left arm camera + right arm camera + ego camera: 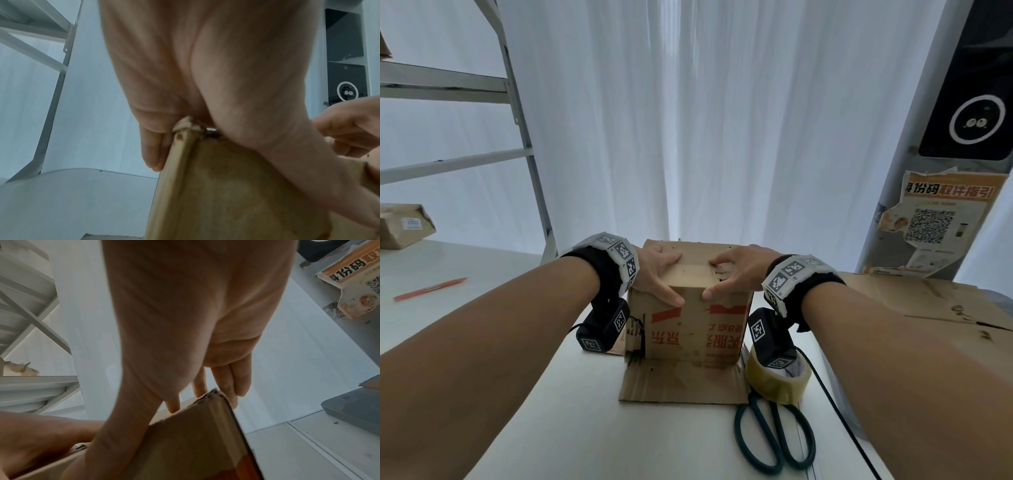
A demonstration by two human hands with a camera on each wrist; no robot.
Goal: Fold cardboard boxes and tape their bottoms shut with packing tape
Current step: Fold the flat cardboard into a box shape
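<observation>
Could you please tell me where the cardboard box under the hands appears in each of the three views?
Head: the cardboard box stands at centre, under the left hand and right hand.
Left wrist: lower centre, its corner against the palm.
Right wrist: bottom centre, its corner at the fingers.
Shared landmark: the black panel with a white ring, cut off at the right wrist view's top edge.

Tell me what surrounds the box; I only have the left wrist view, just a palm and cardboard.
Observer: The tape roll sits on the table, right of the cardboard box.
Operator: Any cutting tool?
Observer: Green-handled scissors lie just in front of the roll.
Operator: Both hands on the box?
Observer: Yes, the left hand and right hand press its top, thumbs over the front edge.
</observation>
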